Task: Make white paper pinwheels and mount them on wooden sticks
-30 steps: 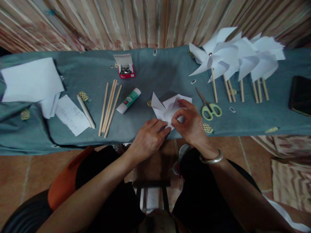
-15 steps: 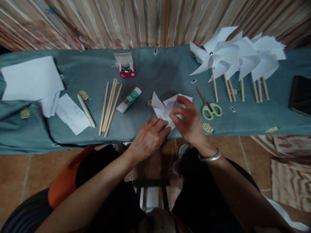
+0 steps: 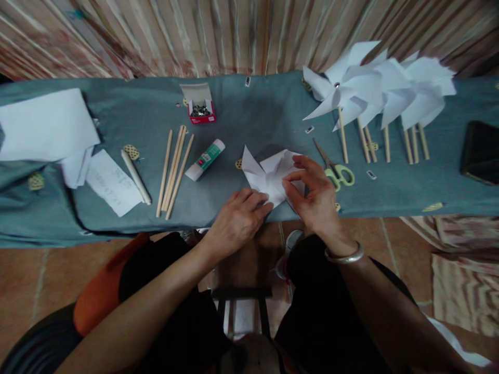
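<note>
A half-folded white paper pinwheel lies near the front edge of a table under a blue-grey cloth. My left hand rests with curled fingers on the paper's lower left corner and holds it down. My right hand, a silver bangle on its wrist, pinches a flap on the paper's right side between thumb and fingers. Green-handled scissors lie just right of that hand.
Several wooden sticks and a glue stick lie left of the paper. A small red box of pins stands behind them, loose white sheets at far left. Finished pinwheels lie back right, a dark object at far right.
My right hand has shifted a little to the right along the paper and now pinches its right flap. The left hand has stayed where it was.
</note>
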Tool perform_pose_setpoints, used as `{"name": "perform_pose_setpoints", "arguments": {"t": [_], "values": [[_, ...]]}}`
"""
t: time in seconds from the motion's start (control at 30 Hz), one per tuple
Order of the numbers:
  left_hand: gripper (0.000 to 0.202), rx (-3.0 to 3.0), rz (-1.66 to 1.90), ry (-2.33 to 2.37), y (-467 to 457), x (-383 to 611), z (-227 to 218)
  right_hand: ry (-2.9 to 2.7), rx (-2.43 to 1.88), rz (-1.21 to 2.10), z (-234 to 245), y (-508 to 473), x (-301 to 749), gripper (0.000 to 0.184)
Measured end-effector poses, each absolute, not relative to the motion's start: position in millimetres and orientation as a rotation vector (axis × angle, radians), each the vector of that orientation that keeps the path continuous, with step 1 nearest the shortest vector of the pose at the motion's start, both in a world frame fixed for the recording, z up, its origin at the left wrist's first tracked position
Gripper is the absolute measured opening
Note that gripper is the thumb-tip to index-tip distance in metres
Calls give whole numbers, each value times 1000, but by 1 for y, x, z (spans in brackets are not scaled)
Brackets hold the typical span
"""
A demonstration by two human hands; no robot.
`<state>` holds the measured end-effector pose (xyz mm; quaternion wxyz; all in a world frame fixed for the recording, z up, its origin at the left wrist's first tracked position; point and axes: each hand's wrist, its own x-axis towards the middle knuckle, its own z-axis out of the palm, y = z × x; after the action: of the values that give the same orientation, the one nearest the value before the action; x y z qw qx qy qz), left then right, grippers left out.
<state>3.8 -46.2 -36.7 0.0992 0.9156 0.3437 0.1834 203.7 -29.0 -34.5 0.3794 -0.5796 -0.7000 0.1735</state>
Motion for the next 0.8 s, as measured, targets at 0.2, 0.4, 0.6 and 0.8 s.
{"name": "perform_pose_setpoints", "arguments": {"t": [0.2,0.4,0.6,0.8], "values": [[26,2689,545,1026,-46,3,-35,-1891,-1468,377,-35,-40,198,8],[28,2688,590,1024,-46,3,-39,-1899,-1557,351,-36,-45,197,7],[27,2675,660,1018,-47,3,-40,-1780,-1577,526,-39,-40,200,8],[27,2692,678,992,-48,1,-40,-1701,-1601,597,-41,-37,199,7]]}}
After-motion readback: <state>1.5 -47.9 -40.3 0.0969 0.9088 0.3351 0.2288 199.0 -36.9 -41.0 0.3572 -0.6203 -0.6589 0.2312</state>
